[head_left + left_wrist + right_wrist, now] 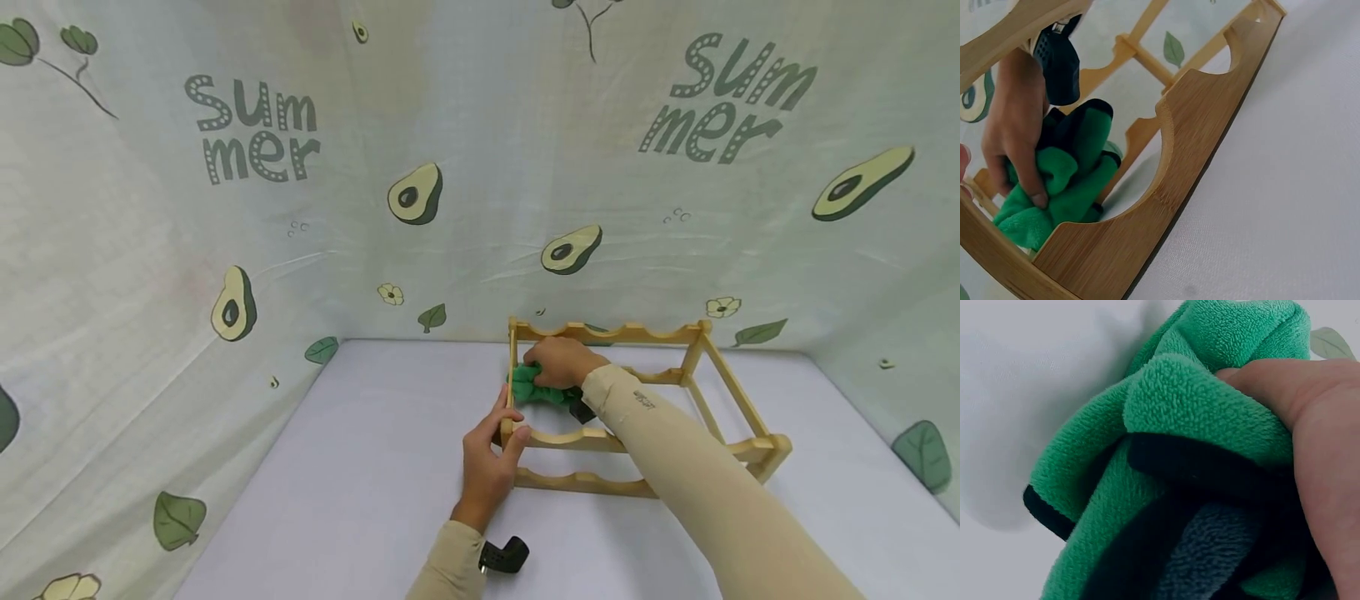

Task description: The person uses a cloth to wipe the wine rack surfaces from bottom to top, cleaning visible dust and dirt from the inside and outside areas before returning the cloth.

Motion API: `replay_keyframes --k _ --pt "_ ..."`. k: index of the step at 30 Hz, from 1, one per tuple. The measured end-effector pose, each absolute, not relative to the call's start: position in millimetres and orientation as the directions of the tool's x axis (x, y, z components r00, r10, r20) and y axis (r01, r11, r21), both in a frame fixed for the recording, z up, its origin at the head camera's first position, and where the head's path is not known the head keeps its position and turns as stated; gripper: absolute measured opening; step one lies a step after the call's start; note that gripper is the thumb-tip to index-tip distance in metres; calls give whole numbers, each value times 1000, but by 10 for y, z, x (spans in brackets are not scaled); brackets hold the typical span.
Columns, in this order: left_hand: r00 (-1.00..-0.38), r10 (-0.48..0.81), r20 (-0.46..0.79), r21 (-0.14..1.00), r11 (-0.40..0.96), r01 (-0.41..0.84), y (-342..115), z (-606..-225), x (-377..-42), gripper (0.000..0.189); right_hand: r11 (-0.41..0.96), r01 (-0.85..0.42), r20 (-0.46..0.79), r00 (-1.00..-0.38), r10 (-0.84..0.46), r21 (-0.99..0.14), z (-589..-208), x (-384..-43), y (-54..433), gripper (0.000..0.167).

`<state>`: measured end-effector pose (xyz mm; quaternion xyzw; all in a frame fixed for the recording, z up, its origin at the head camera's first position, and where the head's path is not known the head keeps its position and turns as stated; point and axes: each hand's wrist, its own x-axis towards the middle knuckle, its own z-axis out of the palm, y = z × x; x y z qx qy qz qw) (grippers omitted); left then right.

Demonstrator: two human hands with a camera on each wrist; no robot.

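A green towelling cloth with dark edging is bunched up in my right hand. That hand reaches down into a light wooden rack and holds the cloth at the rack's left end. In the right wrist view my thumb presses into the folds, and part of the cloth's grey-blue underside shows. My left hand grips the rack's near left corner, with thumb and fingers on either side of the wood. From the left wrist, the cloth shows behind the scalloped lower rail.
The rack stands on a white-covered table, toward its back right. Behind the table hangs a pale curtain printed with avocados, leaves and lettering. Black wrist cameras are strapped to both wrists, the left one near the table's front.
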<state>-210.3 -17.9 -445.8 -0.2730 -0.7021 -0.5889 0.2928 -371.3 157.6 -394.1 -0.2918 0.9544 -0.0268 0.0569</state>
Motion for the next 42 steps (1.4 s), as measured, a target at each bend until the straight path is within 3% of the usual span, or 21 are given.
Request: replay_keyframes --k 11,18,37,42 --pt "-672 64 738 655 169 736 -156 -4454 -2088 10 842 -525 -168 -825 -539 -122 -3934 -3733 1581 29" --pt "-661 73 747 643 174 746 -183 -4463 -2078 10 800 -599 -178 -785 -593 -26 -4002 -3763 1615 27" --pt "-633 69 771 613 193 767 -210 -4446 -2131 11 851 -522 -258 -817 -516 -47 -3911 -3747 1948 13" --pt "-619 64 783 598 199 777 -215 -4440 -2141 13 857 -513 -273 -819 -505 -47 -3874 -3712 2089 19"
